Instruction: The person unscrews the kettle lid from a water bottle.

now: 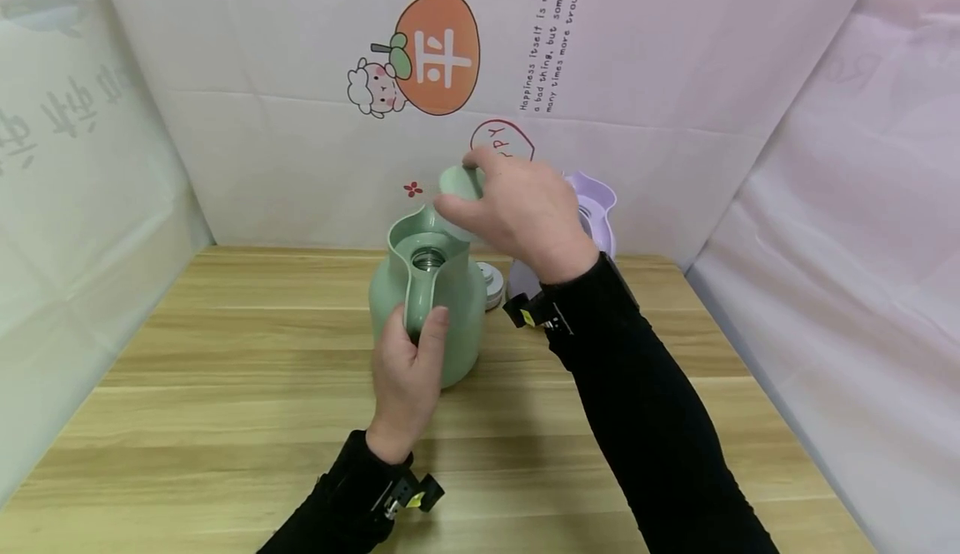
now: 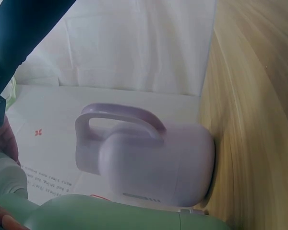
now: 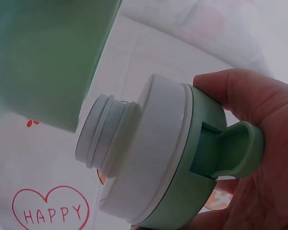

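A pale green jug [image 1: 457,321] stands on the wooden table [image 1: 225,387] with its mouth uncovered. My left hand [image 1: 408,375] grips its handle from the near side. My right hand [image 1: 517,212] holds the jug's green and white screw lid [image 3: 158,158] just above and behind the jug's mouth; the lid [image 1: 457,183] is tilted. In the right wrist view the lid's threaded plug points left toward the green jug [image 3: 48,57]. A lilac jug [image 2: 149,163] stands behind the green jug [image 2: 115,213], near the back wall.
The lilac jug [image 1: 592,217] stands open-mouthed behind my right wrist. A small white lid [image 1: 489,283] lies on the table between the two jugs. Printed fabric walls close in the table at the back and both sides.
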A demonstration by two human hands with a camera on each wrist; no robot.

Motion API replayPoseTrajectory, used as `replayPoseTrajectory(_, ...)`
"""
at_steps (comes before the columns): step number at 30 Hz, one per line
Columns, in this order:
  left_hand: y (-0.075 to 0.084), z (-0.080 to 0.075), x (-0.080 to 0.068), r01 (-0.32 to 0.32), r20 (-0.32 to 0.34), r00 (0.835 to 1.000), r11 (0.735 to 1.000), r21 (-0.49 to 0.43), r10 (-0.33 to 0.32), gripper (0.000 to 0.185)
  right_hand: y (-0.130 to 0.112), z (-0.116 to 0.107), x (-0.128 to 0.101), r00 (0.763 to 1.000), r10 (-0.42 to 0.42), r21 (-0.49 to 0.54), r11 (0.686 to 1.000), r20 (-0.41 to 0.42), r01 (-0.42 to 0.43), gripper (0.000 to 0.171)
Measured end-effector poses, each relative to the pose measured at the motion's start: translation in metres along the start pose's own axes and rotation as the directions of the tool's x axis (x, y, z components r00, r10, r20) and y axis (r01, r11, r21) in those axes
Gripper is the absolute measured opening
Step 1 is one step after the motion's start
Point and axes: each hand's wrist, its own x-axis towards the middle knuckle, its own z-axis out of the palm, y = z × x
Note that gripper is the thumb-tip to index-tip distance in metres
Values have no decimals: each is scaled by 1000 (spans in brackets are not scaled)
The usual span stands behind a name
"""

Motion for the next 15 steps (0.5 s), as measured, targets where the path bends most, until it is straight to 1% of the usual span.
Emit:
replayPoseTrajectory(9, 1, -1, 1, 6, -24, 1000, 1000, 17, -5, 22, 19, -8, -10, 997, 70, 76, 995, -25, -68, 63)
replayPoseTrajectory(12, 0, -2, 1, 4, -32, 999, 1000, 28, -3, 23, 28, -5, -15, 996, 56, 113, 992, -65, -49, 61)
replayPoseTrajectory(15, -1, -3, 2, -1, -36, 999, 999, 43, 3, 23, 39, 4, -22, 994, 32, 124, 992, -101, -20, 60)
